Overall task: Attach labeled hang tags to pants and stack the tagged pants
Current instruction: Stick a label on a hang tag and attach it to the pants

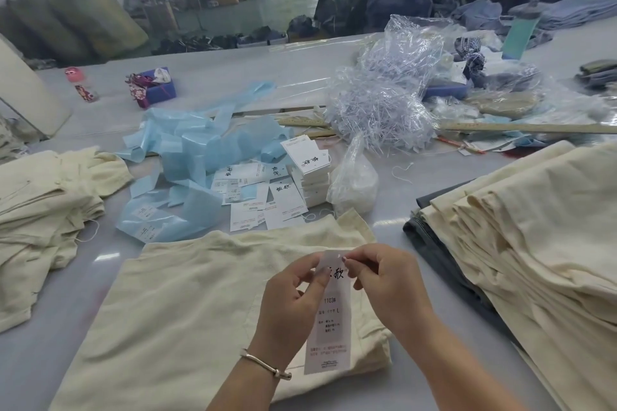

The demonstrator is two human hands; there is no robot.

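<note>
A: What are the hands doing?

B: Both are on the tag (329, 312), held upright over the folded pants (187, 310). The left hand (293, 304) grips its left edge, fingers curled round it. The right hand (384, 280) pinches at the top corner, fingertips tight together by the small hole there — whether a string is between them I cannot tell.

A: So the step is threading?

B: That is my reading. To do it well, keep the left grip steady so the hole does not wander, and work the right fingertips square to the hole, not at a slant. Keep the printed side facing up so the size stays readable.

A: And where does it go after?

B: Onto the pants directly under the hands — the waistband lies just beyond the fingertips. Left of the left hand is a looser pile (43, 210), one string showing at its edge, likely the tagged ones. Right of the right hand sits a tall stack (534, 237), probably waiting.

A: Spare tags?

B: Beyond the hands, past the waistband, loose tags (267, 203) lie scattered, with blue film (200, 150) behind them.
</note>
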